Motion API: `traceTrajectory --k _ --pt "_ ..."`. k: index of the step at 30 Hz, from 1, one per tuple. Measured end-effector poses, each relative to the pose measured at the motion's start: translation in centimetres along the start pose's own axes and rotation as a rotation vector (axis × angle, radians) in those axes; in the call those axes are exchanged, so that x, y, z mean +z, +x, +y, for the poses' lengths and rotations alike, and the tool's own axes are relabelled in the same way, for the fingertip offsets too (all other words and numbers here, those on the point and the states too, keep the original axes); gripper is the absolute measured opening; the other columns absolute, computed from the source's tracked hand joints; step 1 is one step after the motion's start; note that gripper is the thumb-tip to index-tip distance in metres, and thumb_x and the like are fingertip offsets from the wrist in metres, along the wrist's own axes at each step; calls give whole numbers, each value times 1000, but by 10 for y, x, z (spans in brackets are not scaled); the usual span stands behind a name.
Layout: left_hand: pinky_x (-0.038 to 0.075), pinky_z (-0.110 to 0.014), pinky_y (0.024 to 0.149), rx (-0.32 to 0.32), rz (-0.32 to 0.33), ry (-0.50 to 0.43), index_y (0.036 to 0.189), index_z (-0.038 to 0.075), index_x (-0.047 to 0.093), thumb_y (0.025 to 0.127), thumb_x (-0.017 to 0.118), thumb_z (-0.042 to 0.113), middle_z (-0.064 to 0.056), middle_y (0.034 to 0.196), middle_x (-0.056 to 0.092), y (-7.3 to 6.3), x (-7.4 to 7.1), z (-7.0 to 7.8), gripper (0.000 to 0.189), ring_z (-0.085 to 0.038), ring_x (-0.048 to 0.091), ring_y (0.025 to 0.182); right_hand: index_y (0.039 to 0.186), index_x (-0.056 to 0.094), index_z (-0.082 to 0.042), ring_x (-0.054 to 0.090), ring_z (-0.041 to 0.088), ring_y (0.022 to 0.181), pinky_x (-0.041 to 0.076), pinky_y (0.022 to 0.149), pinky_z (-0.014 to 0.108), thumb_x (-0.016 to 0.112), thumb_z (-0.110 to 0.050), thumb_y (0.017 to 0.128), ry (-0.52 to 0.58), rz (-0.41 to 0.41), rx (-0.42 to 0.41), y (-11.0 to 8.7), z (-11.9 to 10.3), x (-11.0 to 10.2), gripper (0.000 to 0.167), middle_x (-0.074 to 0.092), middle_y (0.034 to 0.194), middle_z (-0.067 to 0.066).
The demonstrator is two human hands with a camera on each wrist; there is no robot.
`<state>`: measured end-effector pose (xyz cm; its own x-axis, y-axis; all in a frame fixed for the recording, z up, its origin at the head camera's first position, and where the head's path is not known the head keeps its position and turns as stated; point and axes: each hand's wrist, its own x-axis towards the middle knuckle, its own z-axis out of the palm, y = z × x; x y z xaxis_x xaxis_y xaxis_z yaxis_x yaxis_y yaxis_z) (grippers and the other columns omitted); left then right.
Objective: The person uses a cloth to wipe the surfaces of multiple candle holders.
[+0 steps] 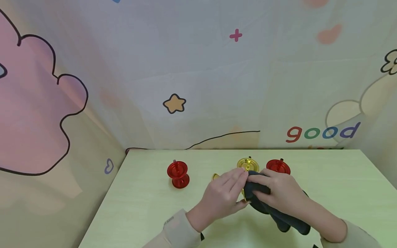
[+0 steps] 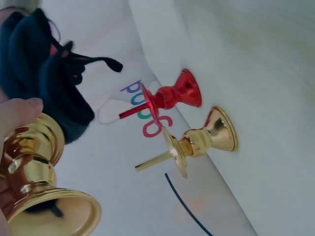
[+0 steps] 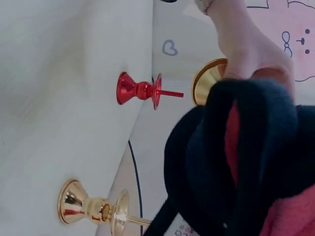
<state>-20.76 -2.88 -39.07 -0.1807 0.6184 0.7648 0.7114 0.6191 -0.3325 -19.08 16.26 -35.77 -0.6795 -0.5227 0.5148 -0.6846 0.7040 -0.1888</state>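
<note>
My left hand grips a gold candlestick, tilted over so that its hollow foot shows in the left wrist view. A thick navy cloth with pink parts is bunched against its upper end. My right hand holds that cloth, thumb and fingers pressing into its folds, and two dark ends hang below. The fingertips of both hands come close together at the cloth. Most of the held candlestick is hidden behind the left hand in the head view.
Behind the hands stand a second gold candlestick and a red candlestick, each with an upright spike. Another red candlestick stands to the left. The pale table ends at a printed backdrop.
</note>
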Motion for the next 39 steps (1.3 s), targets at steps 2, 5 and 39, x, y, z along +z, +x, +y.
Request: traceTrajectory --k 2,5,39 --pt "44 -24 90 18 -3 5 114 2 58 70 65 46 -9 110 63 -1 1 2 63 -17 59 102 96 68 -15 48 -1 62 43 52 15 75 -14 65 46 -49 52 0 0 -1 32 59 75 -8" --pt "43 -28 94 -7 -53 -42 120 2 53 70 66 51 -8 115 60 -3 1 4 71 -16 56 106 94 69 -14 48 -1 62 42 52 15 73 -13 66 63 -87 60 0 0 -3 28 59 75 -8" --pt "36 -26 99 -282 -566 -612 137 8 28 62 69 56 2 129 48 4 -7 -14 98 -11 46 118 87 65 -21 50 3 59 44 52 14 73 -15 65 35 29 -340 2 11 6 23 59 77 -6"
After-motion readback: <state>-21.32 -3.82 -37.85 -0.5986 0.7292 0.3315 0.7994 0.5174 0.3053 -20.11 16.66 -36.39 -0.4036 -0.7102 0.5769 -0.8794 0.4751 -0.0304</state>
